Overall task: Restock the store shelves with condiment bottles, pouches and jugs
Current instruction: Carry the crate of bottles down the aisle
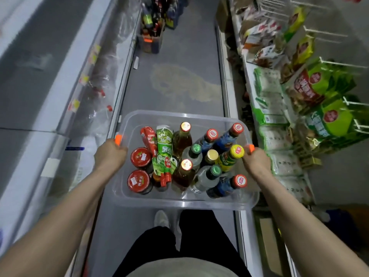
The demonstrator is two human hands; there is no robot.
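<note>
**Both hands locked on the loaded bin**

The fingers (121, 149) of the left hand (110, 151) are curled tight round the left edge of the clear bin (179, 114), right at the left orange latch (118, 139). The right hand (256, 158) has the same curled grip on the right edge, at the right orange latch (251, 148). The bin is carried above the grey floor (179, 66).

And what a load! 2 red-lidded jars (140, 156) stand in the near-left corner. A red pouch (148, 137) and 2 green pouches (164, 140) lean just beside them. Down the middle stand 2 amber bottles (185, 166), 2 green-capped clear bottles (196, 149) and a gold-capped bottle (212, 155). By the right edge are 3 red-capped blue bottles (236, 128) and 1 yellow-capped bottle (236, 151), just beside the right hand.

Shelves of green packets (319, 84) run along the right and a freezer (40, 76) along the left. A box of bottles (151, 37) stands far up the aisle.
</note>
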